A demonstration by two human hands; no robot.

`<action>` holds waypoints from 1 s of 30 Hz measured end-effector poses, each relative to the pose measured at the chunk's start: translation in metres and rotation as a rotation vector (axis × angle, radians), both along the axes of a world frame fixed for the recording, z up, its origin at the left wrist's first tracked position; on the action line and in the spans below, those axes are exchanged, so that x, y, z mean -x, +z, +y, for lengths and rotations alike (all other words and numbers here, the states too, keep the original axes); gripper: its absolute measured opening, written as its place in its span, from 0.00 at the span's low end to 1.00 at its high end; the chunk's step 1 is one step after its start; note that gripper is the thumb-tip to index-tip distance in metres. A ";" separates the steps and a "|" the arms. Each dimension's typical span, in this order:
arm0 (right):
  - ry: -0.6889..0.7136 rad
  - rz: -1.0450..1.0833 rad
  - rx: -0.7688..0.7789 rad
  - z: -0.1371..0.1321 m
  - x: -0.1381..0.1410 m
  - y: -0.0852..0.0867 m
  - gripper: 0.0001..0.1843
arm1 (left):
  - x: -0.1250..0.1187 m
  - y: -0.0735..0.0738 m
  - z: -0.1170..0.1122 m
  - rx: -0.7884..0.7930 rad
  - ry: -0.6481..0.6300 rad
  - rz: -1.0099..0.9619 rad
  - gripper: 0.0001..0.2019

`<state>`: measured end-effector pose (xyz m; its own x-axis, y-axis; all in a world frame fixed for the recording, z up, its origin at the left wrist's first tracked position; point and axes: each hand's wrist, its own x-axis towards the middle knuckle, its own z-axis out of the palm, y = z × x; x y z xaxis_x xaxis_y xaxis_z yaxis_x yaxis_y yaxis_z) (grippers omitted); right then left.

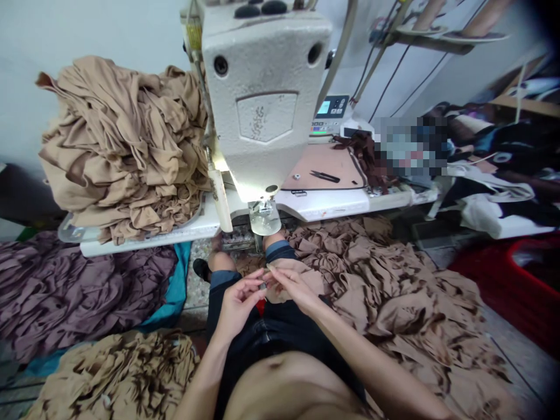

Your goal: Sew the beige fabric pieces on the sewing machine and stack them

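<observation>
My left hand (238,298) and my right hand (294,290) meet over my lap, below the sewing machine (262,99). Both pinch a small tan fabric piece (286,269) that drapes over my right knee, fingers curled on its edge. The machine's presser foot (264,214) hangs just above and beyond my hands, at the front edge of the white table (332,204).
A tall stack of tan fabric (126,146) sits on the table's left. More tan pieces (394,291) cover the floor at right and lower left (118,373); purple fabric (74,291) lies left. Black snips (326,176) rest on the table. A red bin (516,280) stands right.
</observation>
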<state>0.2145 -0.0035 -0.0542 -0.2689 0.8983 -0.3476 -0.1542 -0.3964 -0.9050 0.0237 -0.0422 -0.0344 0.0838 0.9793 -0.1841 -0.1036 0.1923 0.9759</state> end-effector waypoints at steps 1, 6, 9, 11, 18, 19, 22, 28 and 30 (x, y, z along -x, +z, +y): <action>0.025 0.024 0.020 -0.002 0.002 0.002 0.34 | 0.000 0.001 0.000 -0.016 -0.029 0.025 0.08; 0.055 0.091 -0.030 0.002 0.003 0.012 0.26 | -0.001 0.012 0.001 -0.135 -0.133 0.188 0.06; 0.094 0.123 -0.071 0.008 0.001 0.019 0.24 | -0.001 0.016 0.001 -0.207 -0.176 0.295 0.07; 0.114 0.130 -0.100 0.012 -0.001 0.022 0.25 | -0.001 0.017 0.003 -0.236 -0.191 0.328 0.08; 0.051 0.038 -0.117 0.016 -0.004 0.025 0.27 | -0.005 0.019 0.011 -0.285 -0.200 0.352 0.07; 0.059 0.029 -0.138 0.017 -0.005 0.026 0.26 | -0.006 0.021 0.011 -0.280 -0.203 0.353 0.08; 0.112 0.012 -0.194 0.019 -0.008 0.031 0.23 | -0.009 0.024 0.013 -0.265 -0.218 0.368 0.08; 0.086 0.020 -0.207 0.022 -0.009 0.035 0.22 | -0.012 0.021 0.010 -0.242 -0.215 0.365 0.06; 0.069 -0.001 -0.243 0.022 -0.008 0.033 0.23 | -0.011 0.017 0.009 -0.231 -0.182 0.373 0.06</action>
<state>0.2221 0.0183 -0.0212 -0.3327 0.9349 -0.1240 -0.1337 -0.1769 -0.9751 0.0349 -0.0332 -0.0172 0.2274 0.9737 -0.0135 0.2775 -0.0514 0.9594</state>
